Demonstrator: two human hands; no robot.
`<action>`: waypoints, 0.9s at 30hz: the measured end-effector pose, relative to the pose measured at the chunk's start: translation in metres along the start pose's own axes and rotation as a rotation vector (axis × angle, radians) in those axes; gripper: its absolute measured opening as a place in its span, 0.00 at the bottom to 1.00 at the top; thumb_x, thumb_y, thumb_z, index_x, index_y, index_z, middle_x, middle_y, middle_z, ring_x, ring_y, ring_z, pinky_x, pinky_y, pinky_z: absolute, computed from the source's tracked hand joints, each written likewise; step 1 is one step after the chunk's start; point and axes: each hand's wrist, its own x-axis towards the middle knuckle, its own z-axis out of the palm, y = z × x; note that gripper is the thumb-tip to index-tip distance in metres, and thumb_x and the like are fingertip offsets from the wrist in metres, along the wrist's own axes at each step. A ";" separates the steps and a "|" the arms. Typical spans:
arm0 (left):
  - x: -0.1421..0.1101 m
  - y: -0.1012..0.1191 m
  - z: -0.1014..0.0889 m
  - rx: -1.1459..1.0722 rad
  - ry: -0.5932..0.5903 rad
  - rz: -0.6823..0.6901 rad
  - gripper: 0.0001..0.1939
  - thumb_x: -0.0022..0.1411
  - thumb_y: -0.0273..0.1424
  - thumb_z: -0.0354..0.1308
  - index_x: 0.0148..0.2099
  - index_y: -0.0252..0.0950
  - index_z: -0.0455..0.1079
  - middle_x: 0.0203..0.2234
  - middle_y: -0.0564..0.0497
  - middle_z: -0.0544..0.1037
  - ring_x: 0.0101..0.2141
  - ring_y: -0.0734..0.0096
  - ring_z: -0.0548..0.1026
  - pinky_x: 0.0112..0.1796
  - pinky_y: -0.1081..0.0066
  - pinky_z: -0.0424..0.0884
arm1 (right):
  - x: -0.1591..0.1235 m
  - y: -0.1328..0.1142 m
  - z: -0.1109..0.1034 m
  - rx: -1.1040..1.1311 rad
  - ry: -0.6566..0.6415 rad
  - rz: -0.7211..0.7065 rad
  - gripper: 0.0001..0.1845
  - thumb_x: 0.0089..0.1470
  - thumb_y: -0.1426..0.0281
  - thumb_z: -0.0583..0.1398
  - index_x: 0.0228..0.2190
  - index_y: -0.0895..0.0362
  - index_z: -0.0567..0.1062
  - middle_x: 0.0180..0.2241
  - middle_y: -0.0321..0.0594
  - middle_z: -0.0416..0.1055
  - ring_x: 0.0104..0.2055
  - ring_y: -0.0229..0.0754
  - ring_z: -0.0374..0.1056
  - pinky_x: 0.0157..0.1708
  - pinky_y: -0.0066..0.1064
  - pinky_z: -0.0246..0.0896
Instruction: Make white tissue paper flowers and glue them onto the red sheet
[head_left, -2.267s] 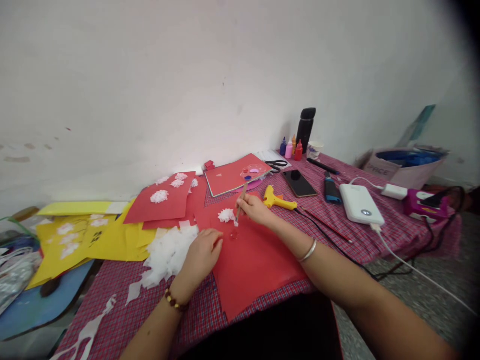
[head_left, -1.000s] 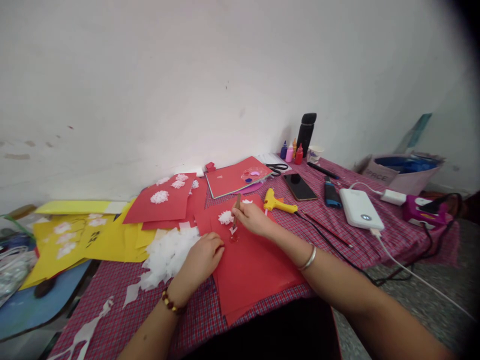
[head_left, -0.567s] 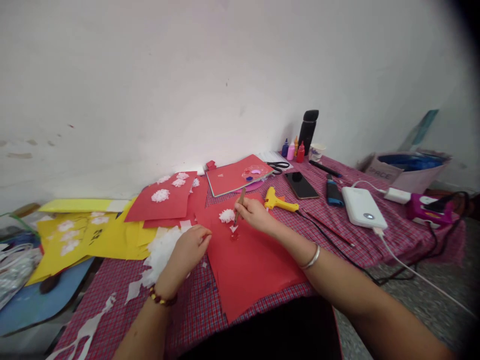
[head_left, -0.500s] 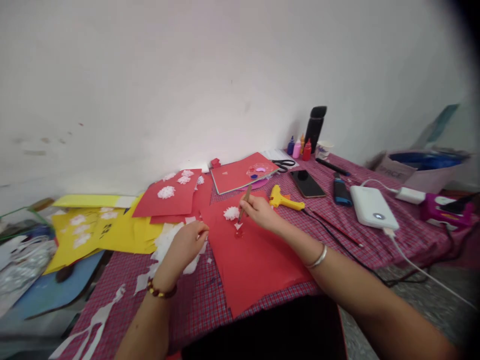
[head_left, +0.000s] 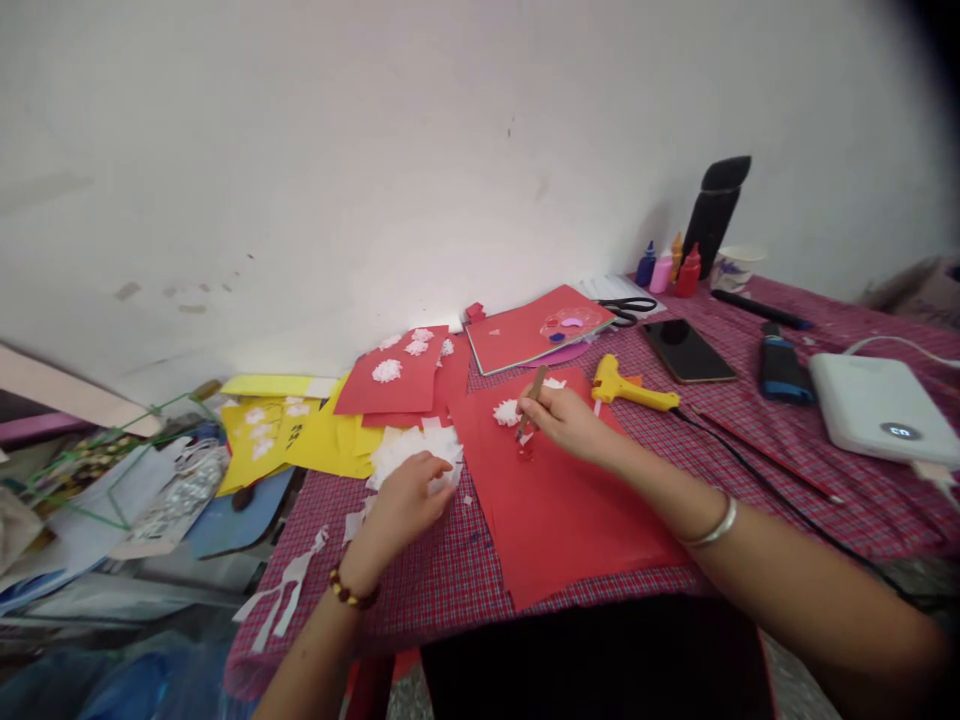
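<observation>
My right hand [head_left: 562, 418] pinches a short brown stick [head_left: 539, 380], which slants down to the red paper [head_left: 577, 530] in front of me. The stick's lower end is at a small white paper scrap [head_left: 526, 438], just above a shiny, clear-looking blob [head_left: 525, 454]. Beside the stick, a fluffy white paper flower [head_left: 506, 412] sits on the sheet, partly hidden by my fingers. My left hand [head_left: 412, 500] is over the near edge of a pile of white paper squares [head_left: 411, 448]. Its fingers are bent with the thumb apart, and nothing shows between them.
A yellow glue gun [head_left: 626, 385] lies right of the sheet, its black cord trailing right. Behind are black scissors [head_left: 626, 308], a phone [head_left: 688, 350] and paint bottles [head_left: 688, 272]. Red sheets with white flowers [head_left: 386, 371] and yellow sheets [head_left: 319, 440] lie left; a power bank [head_left: 881, 405] is right.
The view has turned left. My left hand came off the red sheet's edge and moved back over the white squares, its fingers opening. My right hand stays at the blob with the stick.
</observation>
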 end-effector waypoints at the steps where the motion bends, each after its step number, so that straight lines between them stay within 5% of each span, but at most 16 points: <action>1: -0.001 0.005 0.006 0.066 0.012 0.012 0.08 0.57 0.33 0.53 0.37 0.36 0.69 0.32 0.47 0.73 0.35 0.64 0.70 0.36 0.68 0.63 | 0.000 -0.001 0.000 -0.002 -0.009 0.000 0.16 0.59 0.65 0.48 0.25 0.59 0.68 0.23 0.38 0.70 0.26 0.37 0.65 0.26 0.26 0.53; 7: 0.009 0.013 0.010 0.214 0.127 -0.035 0.07 0.57 0.25 0.48 0.27 0.36 0.65 0.26 0.47 0.71 0.33 0.64 0.68 0.35 0.66 0.62 | 0.000 -0.002 0.000 0.065 0.024 0.019 0.15 0.59 0.65 0.49 0.25 0.59 0.68 0.23 0.37 0.70 0.26 0.36 0.65 0.26 0.26 0.53; 10: 0.019 0.013 -0.012 -0.090 0.256 -0.112 0.05 0.56 0.27 0.51 0.28 0.35 0.65 0.26 0.49 0.71 0.31 0.67 0.68 0.34 0.69 0.62 | 0.001 -0.007 -0.001 0.301 0.073 0.065 0.13 0.57 0.64 0.52 0.25 0.58 0.67 0.22 0.36 0.69 0.23 0.35 0.64 0.24 0.26 0.54; 13: 0.034 0.023 -0.028 -0.592 0.255 -0.203 0.06 0.54 0.31 0.55 0.27 0.35 0.64 0.22 0.53 0.69 0.24 0.74 0.66 0.27 0.73 0.61 | 0.002 -0.016 -0.003 0.662 0.102 0.117 0.13 0.55 0.60 0.54 0.27 0.57 0.64 0.19 0.33 0.68 0.17 0.33 0.61 0.17 0.24 0.53; 17: 0.057 0.045 -0.020 -1.095 0.250 -0.232 0.08 0.48 0.30 0.60 0.27 0.34 0.63 0.18 0.57 0.68 0.19 0.79 0.63 0.23 0.77 0.58 | -0.001 -0.025 -0.005 0.919 0.131 0.058 0.14 0.53 0.58 0.56 0.32 0.57 0.68 0.23 0.36 0.73 0.16 0.32 0.62 0.17 0.25 0.56; 22: 0.070 0.058 0.006 -1.382 0.281 -0.303 0.09 0.45 0.28 0.62 0.28 0.34 0.65 0.18 0.57 0.71 0.20 0.81 0.65 0.23 0.79 0.58 | -0.004 -0.026 -0.001 0.883 0.122 0.037 0.15 0.53 0.58 0.57 0.34 0.58 0.71 0.26 0.38 0.74 0.17 0.32 0.63 0.18 0.26 0.59; 27: 0.065 0.052 0.014 -1.416 0.276 -0.344 0.09 0.46 0.31 0.63 0.28 0.33 0.67 0.18 0.56 0.71 0.20 0.81 0.66 0.23 0.79 0.59 | -0.003 -0.024 0.005 0.813 0.162 0.059 0.13 0.53 0.59 0.56 0.33 0.57 0.71 0.24 0.35 0.72 0.18 0.33 0.64 0.18 0.26 0.59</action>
